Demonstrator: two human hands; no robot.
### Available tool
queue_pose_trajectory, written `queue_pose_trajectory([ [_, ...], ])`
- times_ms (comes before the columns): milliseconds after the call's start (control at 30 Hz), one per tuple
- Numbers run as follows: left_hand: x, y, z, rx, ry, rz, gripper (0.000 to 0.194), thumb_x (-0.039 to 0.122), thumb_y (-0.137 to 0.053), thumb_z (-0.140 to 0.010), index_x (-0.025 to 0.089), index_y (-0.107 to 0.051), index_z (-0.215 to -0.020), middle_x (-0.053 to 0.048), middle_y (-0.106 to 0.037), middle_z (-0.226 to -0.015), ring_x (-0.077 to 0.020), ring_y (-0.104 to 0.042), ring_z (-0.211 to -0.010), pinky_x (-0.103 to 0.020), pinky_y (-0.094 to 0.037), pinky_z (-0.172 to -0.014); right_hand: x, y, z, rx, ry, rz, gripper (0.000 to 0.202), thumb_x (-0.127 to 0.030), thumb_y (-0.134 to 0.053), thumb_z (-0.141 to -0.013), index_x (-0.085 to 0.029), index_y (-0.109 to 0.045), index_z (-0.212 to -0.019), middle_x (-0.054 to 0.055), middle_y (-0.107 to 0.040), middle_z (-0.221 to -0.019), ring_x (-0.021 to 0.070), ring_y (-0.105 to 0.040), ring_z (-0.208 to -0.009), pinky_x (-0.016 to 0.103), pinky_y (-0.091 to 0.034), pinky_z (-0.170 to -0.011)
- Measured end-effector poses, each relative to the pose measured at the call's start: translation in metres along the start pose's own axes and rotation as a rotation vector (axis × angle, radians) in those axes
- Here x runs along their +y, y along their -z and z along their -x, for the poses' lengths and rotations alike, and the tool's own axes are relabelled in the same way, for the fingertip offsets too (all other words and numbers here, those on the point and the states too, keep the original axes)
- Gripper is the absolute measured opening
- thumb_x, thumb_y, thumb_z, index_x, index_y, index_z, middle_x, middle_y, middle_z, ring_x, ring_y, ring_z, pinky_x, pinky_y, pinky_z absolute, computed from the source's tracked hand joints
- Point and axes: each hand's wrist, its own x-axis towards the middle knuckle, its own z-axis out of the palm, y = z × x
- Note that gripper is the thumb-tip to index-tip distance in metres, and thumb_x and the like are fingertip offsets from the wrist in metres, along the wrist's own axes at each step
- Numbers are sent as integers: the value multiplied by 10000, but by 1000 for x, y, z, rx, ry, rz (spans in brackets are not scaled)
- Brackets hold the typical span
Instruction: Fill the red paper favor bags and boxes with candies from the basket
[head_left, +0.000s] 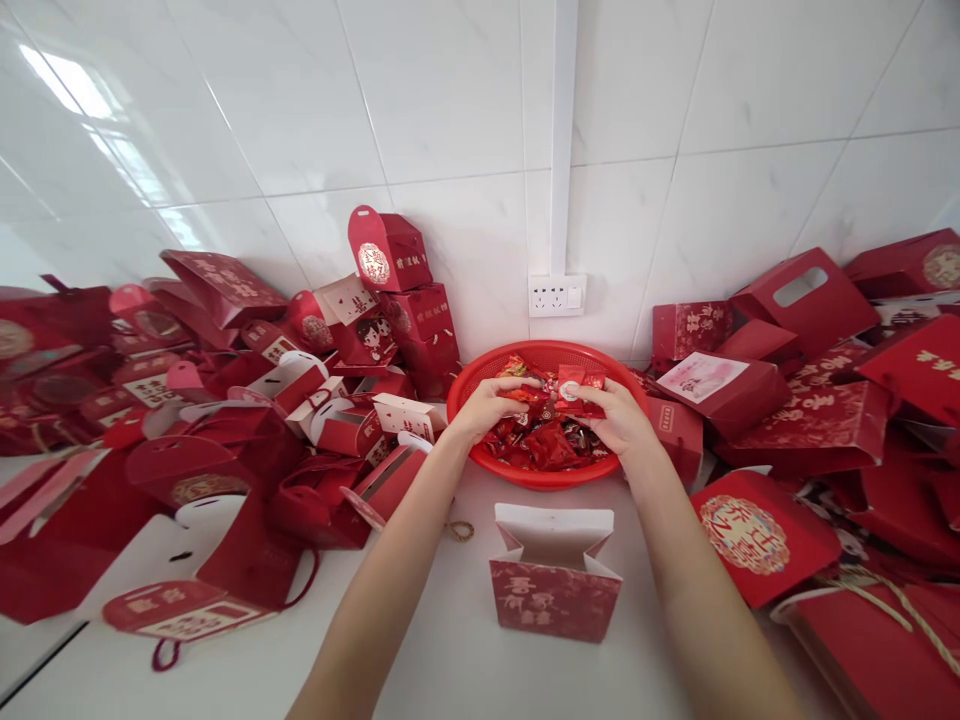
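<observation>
Above the red basket [544, 480], both bare hands reach in from the near side. The right hand [621, 415] is over the basket's right half, its grip closed, thumb and fingers pinching small red packets [576, 388]; one shows a white round mark. The left hand [481, 410] is over the basket's left half with its fingers bent and slightly parted among red and orange wrappers; whether its grip has hold of any, I cannot tell. Below both hands, glossy wrapped sweets [551, 445] lie heaped in the basket.

Nearer than the basket, between the forearms, a dark red paper box [555, 600] stands upright on the white desk [435, 650], its top open and its white lining showing. Left of the basket is a large jumble of red gift boxes [244, 450], several with flaps open; just beside the basket's back left, a few are stacked [424, 315] against the tiled wall [457, 110]. Right of the basket lies another heap of red boxes [810, 425]. Behind the basket, a white socket [556, 296] is fixed to the wall.
</observation>
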Motion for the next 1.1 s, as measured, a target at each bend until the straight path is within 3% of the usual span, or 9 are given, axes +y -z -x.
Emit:
queue_pose_trajectory([
  [200, 0, -1, -1, 11, -224, -123, 310, 248, -796, -593, 190, -820, -896, -88, -766, -1111, -286, -646, -1149, -412, -454, -1062, 0, 0, -1, -1, -37, -19, 368, -273, -941, -424, -202, -735, -721, 26, -768, -745, 208, -722, -722, 327, -599, -684],
  [333, 2, -4, 0, -12, -365, -215, 268, 190, -742, -628, 206, -828, -881, -97, -739, -1194, -299, -576, -1273, -424, -385, -1144, -2, -1, 0, -29, -62, 2, 377, -261, -940, -425, -203, -751, -745, 35, -776, -768, 219, -720, -734, 340, -598, -682],
  [467, 1, -6, 0, -113, -404, -215, 456, 95, -683, -603, 224, -812, -1021, -100, -634, -1383, -309, -497, -1372, -428, -384, -1153, -3, -3, 0, -45, -36, 7, 362, -254, -932, -424, -197, -759, -737, 42, -774, -765, 220, -719, -751, 316, -583, -686],
  [600, -2, -6, 2, -213, -382, -90, 590, 125, -754, -593, 231, -759, -1174, -109, -486, -1544, -338, -403, -1458, -453, -368, -1172, -2, -2, -1, 18, 11, -9, 372, -250, -937, -400, -208, -749, -717, 34, -768, -746, 233, -725, -774, 306, -568, -666],
  [767, -2, -9, 4, -111, -398, -69, 371, 313, -790, -738, 202, -778, -1092, -126, -532, -1510, -339, -444, -1433, -479, -366, -1172, -1, -1, 0, -21, 32, 3, 365, -252, -925, -451, -197, -764, -775, 42, -780, -808, 229, -726, -794, 328, -574, -733],
  [967, -6, -12, -2, -63, -336, 91, 721, 162, -840, -570, 217, -675, -1270, -124, -569, -1475, -306, -551, -1341, -438, -419, -1137, 2, -1, -1, -32, 23, -27, 370, -227, -925, -425, -175, -757, -751, 38, -769, -770, 198, -708, -739, 323, -573, -749],
  [1100, -3, -18, -6, -18, -314, 91, 576, 215, -856, -577, 166, -731, -1138, -126, -708, -1268, -294, -638, -1206, -451, -450, -1092, 0, -1, -1, -19, 27, -30, 362, -224, -923, -424, -183, -755, -742, 36, -767, -765, 186, -703, -718, 302, -572, -712],
])
